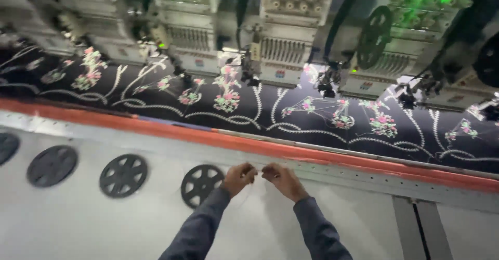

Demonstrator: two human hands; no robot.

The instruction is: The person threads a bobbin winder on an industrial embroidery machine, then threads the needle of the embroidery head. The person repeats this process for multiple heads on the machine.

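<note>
Thread (pixel 258 167): a thin pale strand, barely visible, is stretching between my two hands just above the counter (pixel 78 223), near its red front rail (pixel 322 158). My left hand (pixel 239 177) is pinching one end with fingers curled; my right hand (pixel 280 179) is pinching the other, the two hands lying just beside each other. Reels: four dark spoked discs are lying flat on the counter, the nearest reel (pixel 200 184) sitting just left of my left hand. Fabric (pixel 280 117): a dark cloth with pink floral embroidery is lying beyond the rail. Embroidery heads (pixel 291 28): a row is hanging over the fabric.
</note>
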